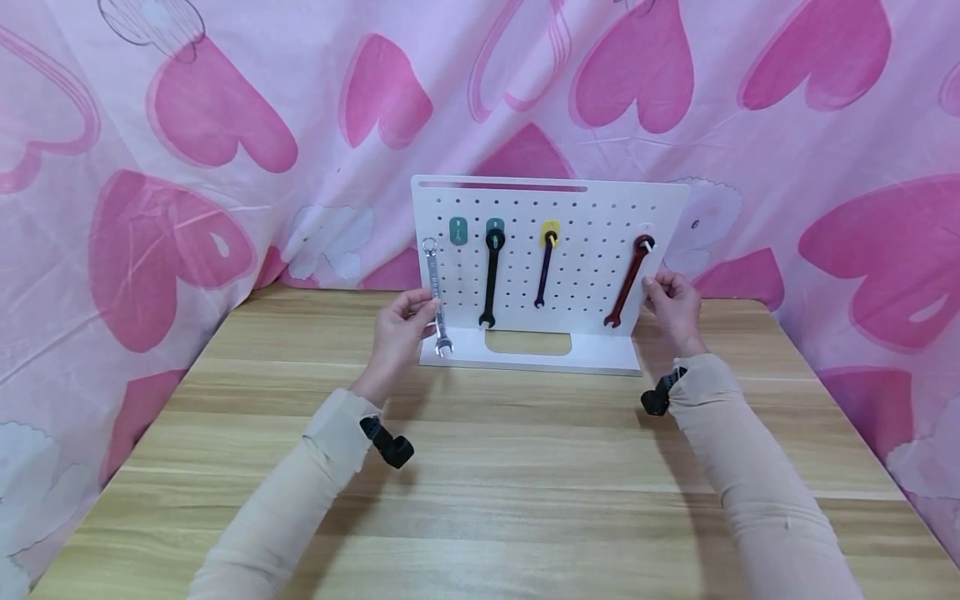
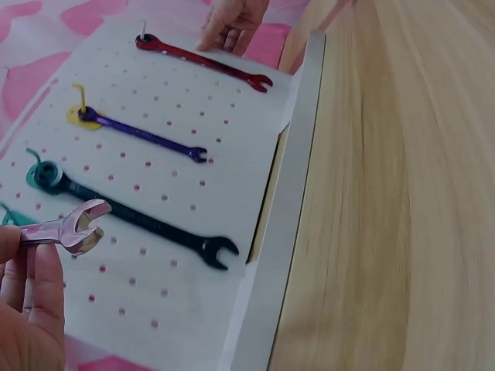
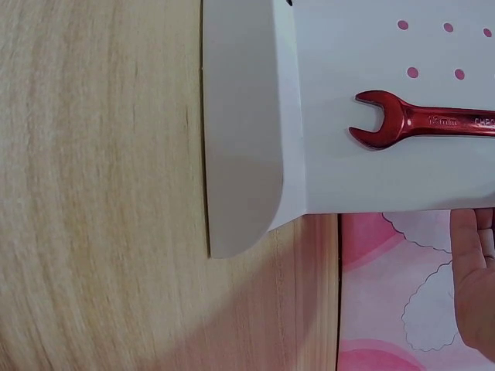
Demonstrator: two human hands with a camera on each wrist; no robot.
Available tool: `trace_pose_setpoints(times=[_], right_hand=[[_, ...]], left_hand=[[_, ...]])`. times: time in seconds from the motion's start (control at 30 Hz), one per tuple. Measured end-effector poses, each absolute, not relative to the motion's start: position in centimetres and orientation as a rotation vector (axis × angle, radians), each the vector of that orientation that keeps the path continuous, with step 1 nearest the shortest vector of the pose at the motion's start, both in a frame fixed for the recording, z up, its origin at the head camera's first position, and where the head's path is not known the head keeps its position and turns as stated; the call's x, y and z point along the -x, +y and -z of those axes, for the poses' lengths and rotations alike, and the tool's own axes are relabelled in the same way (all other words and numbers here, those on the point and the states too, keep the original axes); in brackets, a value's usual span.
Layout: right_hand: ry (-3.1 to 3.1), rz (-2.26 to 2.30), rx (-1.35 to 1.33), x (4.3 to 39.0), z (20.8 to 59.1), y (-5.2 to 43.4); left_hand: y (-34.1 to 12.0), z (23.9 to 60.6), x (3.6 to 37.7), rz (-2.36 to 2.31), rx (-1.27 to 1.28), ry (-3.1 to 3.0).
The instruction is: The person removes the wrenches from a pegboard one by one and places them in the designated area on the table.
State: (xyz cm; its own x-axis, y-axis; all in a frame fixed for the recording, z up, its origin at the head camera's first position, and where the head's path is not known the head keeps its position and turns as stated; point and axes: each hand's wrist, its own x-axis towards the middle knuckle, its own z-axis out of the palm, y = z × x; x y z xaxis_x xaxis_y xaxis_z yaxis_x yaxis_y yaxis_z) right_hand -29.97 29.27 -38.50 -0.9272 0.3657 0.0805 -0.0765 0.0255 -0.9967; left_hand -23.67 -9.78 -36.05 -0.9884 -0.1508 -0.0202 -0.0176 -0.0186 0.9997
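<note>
Pink heart curtain backs a wooden table (image 1: 480,467) carrying a white pegboard (image 1: 592,250). Left hand (image 1: 401,329) pinches a silver wrench (image 1: 436,296) upright at the board's left edge. Right hand (image 1: 675,304), fingers relaxed, touches the right edge beside the hanging red wrench (image 1: 630,282).

Light is bright, soft and even in all three views. In the head view faint shadows fall on the worktop (image 1: 480,467) beneath both sleeves and the wrist cameras, and the frame is sharp at centre, with slight bending toward the edges. The left wrist view shows a pale sheen on the wood at right; the silver wrench (image 2: 71,229) at lower left is a little soft. In the right wrist view a broad shadow darkens the lower centre, and the wood grain at left is blurred.
</note>
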Motion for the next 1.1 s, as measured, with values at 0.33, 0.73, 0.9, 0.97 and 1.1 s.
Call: trace_pose_setpoints(times=[0.33,0.73,0.9,0.97,1.1], right_hand=[[-2.046,-1.898,0.27,29.8,38.5,29.4],[-2.036,-1.909,0.269,29.8,38.5,29.2],[-2.035,-1.916,0.259,29.7,38.5,29.3],[-2.032,-1.92,0.259,29.7,38.5,29.3],[-2.011,-1.937,0.263,29.7,38.6,29.2]], left_hand=[[-14.1,37.3,23.6,2.132,-0.271,-2.191],[-18.0,40.0,23.6,2.024,-0.352,-2.509],[-18.7,40.5,23.7,1.934,-0.399,-2.608],[-19.0,40.7,23.6,1.912,-0.417,-2.633],[-19.4,40.8,23.5,1.855,-0.448,-2.696]])
